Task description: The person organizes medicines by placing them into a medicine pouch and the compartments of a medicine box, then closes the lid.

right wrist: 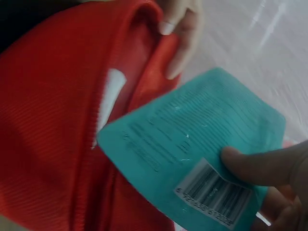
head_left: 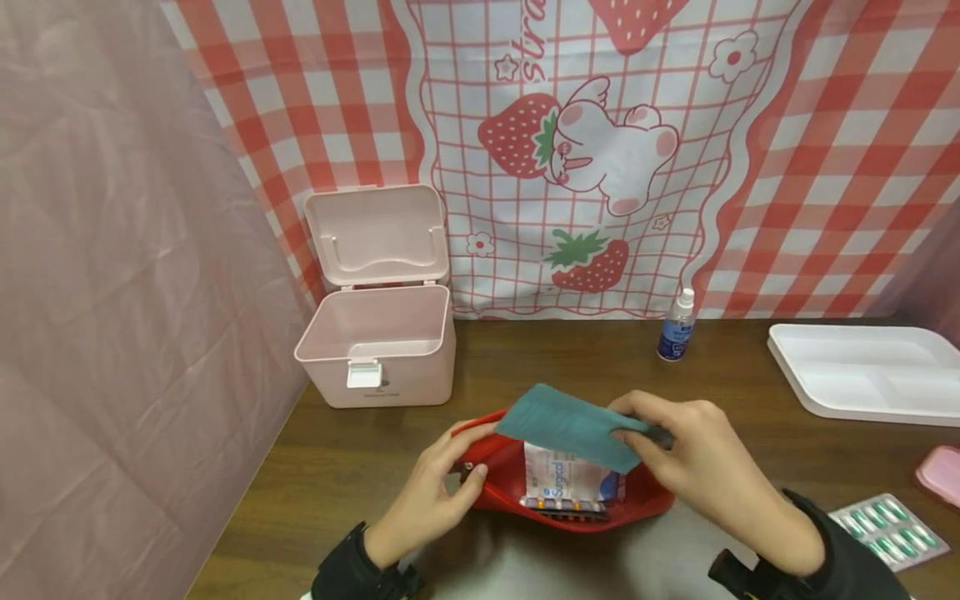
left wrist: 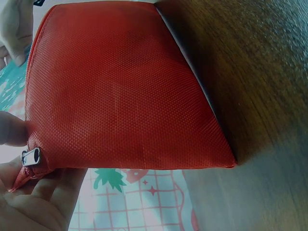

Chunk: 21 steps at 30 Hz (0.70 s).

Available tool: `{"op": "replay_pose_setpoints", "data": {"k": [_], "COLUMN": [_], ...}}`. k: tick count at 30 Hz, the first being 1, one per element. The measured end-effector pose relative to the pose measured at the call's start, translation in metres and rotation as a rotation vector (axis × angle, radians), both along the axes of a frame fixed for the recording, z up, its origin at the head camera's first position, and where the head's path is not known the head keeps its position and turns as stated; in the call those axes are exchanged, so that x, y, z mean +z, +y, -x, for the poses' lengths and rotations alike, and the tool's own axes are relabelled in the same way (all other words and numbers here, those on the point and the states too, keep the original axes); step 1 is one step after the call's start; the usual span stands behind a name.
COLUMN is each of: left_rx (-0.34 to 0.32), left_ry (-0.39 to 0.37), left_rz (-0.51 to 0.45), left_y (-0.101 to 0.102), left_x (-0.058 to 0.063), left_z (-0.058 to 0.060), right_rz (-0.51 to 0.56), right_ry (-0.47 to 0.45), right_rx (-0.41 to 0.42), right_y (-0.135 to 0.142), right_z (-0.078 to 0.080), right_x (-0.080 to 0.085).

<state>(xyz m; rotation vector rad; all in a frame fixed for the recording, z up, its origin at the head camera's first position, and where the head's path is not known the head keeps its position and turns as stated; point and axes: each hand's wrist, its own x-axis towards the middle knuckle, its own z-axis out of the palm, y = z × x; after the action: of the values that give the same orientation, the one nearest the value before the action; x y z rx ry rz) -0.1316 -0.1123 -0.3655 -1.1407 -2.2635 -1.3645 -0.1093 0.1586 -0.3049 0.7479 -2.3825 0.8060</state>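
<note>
A red fabric zip pouch [head_left: 645, 500] stands gaping at the front of the table. My left hand [head_left: 435, 483] grips its left end beside the metal zip pull [left wrist: 31, 157], thumb on one side and fingers on the other. Between thumb and fingers of my right hand [head_left: 690, 442] is a flat teal packet [head_left: 570, 425], held over the pouch's mouth. Print and a barcode [right wrist: 214, 192] show on the packet in the right wrist view. Inside the pouch sits a white packet [head_left: 558, 477] marked "Surgical", with a strip of small coloured pieces [head_left: 562, 505] in front.
At the back left a pink box [head_left: 397, 383] has its lid raised. A small blue-labelled spray bottle [head_left: 677, 329] stands near the cloth backdrop. To the right are a white divided tray [head_left: 795, 379], a blister pack of green capsules [head_left: 888, 529] and a pink item [head_left: 941, 475].
</note>
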Motion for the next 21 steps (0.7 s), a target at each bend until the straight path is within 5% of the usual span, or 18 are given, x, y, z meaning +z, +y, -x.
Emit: {"op": "replay_pose_setpoints", "data": {"k": [5,9,21], "left_rx": [0.012,0.015,0.009], "left_ry": [0.011,0.022,0.013], "left_rz": [0.01,0.013,0.018], "left_y": [0.0,0.0,-0.001], "left_x": [0.001,0.0,-0.009], "left_z": [-0.001,0.0,0.005], "right_rz": [-0.227,-0.386,-0.491], "right_ry": [0.046,-0.005,-0.133], "right_rx": [-0.05,-0.095,-0.047], "right_y": [-0.005,-0.011,-0.022], "right_z": [-0.004,-0.006,0.009], "right_x": [-0.012,-0.021,-0.049]}}
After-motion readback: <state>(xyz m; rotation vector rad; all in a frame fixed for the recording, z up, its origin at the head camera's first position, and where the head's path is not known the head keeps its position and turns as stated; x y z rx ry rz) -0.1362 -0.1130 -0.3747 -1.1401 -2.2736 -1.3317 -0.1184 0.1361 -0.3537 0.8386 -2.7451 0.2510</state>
